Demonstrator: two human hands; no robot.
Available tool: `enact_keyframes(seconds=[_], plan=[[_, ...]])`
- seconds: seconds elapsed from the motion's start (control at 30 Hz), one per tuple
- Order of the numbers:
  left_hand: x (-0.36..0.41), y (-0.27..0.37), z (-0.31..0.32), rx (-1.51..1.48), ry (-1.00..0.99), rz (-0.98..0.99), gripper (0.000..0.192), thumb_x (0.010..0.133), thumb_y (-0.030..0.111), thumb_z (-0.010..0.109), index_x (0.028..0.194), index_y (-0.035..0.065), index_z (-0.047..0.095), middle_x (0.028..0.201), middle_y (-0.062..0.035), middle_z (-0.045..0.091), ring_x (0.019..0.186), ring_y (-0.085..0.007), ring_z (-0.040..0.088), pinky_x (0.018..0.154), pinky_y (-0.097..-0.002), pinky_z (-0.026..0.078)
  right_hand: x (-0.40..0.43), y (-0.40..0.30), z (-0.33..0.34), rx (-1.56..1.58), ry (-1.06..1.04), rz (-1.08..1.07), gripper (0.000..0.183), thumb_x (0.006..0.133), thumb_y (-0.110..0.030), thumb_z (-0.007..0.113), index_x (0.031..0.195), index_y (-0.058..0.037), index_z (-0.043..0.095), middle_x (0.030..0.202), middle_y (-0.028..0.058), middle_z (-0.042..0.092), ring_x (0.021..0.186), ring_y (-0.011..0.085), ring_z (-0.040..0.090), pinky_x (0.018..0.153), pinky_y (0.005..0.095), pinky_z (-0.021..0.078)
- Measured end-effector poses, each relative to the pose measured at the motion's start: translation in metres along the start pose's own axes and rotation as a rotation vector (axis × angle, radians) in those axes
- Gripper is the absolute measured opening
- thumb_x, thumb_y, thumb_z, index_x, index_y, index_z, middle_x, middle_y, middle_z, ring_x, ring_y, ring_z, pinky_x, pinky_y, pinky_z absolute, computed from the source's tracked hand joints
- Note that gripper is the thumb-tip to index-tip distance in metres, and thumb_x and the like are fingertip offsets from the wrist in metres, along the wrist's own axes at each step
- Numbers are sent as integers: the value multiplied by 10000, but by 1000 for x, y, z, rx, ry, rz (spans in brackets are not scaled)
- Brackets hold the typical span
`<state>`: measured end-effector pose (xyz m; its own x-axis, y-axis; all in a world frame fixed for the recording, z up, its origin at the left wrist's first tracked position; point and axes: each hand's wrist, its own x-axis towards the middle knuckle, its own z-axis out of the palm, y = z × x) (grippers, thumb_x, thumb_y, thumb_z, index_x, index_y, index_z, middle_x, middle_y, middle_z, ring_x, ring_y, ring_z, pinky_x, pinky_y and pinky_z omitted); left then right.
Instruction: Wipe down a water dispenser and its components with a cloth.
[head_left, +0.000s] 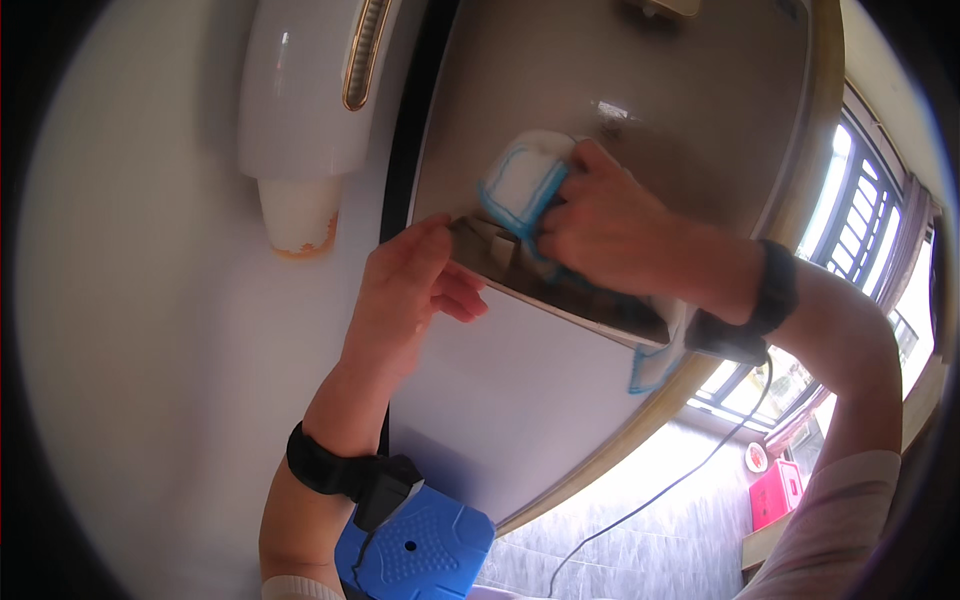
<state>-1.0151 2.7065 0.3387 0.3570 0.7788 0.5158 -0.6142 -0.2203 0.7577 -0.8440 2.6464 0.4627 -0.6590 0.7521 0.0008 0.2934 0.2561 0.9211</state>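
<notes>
My right hand (600, 217) is closed on a white cloth with blue edging (525, 176), which lies against a glossy brown panel (697, 135). Part of the cloth hangs past the panel's lower edge near my right wrist. My left hand (405, 292) pinches the lower left corner of the panel between thumb and fingers, its other fingertips below the edge. Beneath the panel is a pale, smooth surface (510, 375). A dark band with a black device sits on each of my wrists.
A white appliance with a gold-rimmed slot (307, 90) is at the upper left. A blue plastic stool (442, 544) stands at the bottom. To the right are a barred window (862, 217), a pink box (776, 495) on a ledge and a dark cable (660, 491).
</notes>
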Motion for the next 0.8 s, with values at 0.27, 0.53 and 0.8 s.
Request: enact_keyframes(seconds=[0.27,0.53,0.8], plan=[[2,-3,9,16,-11,6,458,941,290,411,1224,-68,371,702,-124,616,594,-199,616,554,-295,502,-7,0,10,-20,37,-38,90,652,-132,606,650,-214,643,629,-77,570,716,138,543,860,373,294],[-2,-10,4,-29,-33,-29,486,943,306,408,1252,-65,356,733,-124,615,613,-211,619,568,-305,507,-13,1,6,-83,-82,-20,90,682,-148,601,622,-197,646,647,-76,592,725,140,568,820,371,312],[-5,-17,0,-48,0,-3,393,943,282,409,1170,-38,444,749,-120,617,624,-208,624,557,-304,512,17,-13,11,-22,1,1,67,696,-140,591,656,-193,596,609,-52,561,652,132,540,731,328,332]])
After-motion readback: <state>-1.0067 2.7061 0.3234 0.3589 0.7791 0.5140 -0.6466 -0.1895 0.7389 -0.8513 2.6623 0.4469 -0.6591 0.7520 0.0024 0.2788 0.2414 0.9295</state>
